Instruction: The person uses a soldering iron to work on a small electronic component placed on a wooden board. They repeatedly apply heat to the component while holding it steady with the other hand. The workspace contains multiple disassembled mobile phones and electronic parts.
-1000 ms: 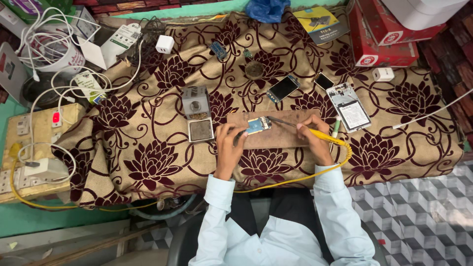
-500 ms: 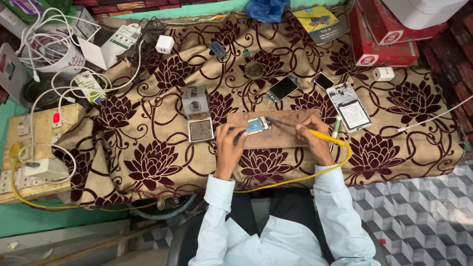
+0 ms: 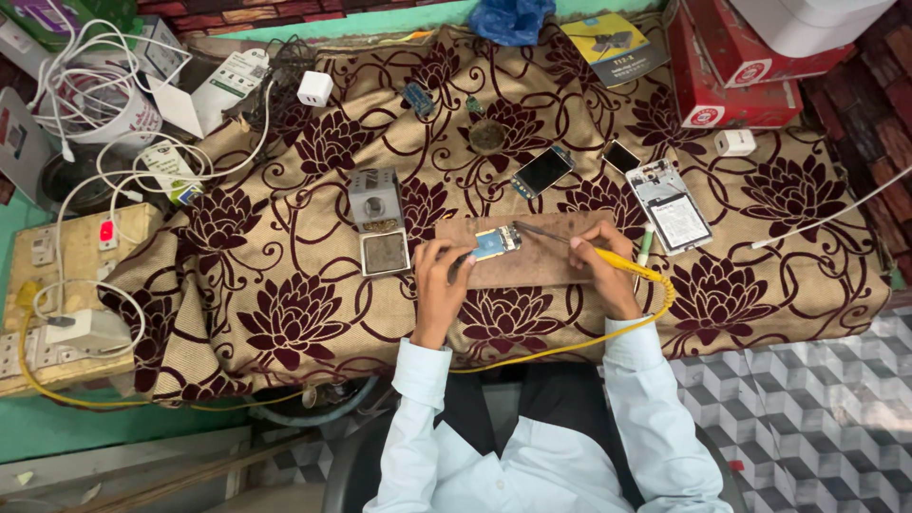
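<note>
Soldering step: right hand (image 3: 600, 271) fingers gripping yellow-handled soldering iron (image 3: 581, 246), tip nearing small blue circuit board (image 3: 495, 242); left hand (image 3: 439, 280) fingers pinning board's left edge; steady contact req'd next.

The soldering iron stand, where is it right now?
In the head view, the grey soldering iron stand sits on the floral cloth, just left of the wooden board and the left hand.

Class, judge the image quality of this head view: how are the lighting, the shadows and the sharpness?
Head view: soft, even light on the floral cloth; faint shadows under the left hand and right hand; small circuit board sharp but tiny; edges bend slightly.
</note>
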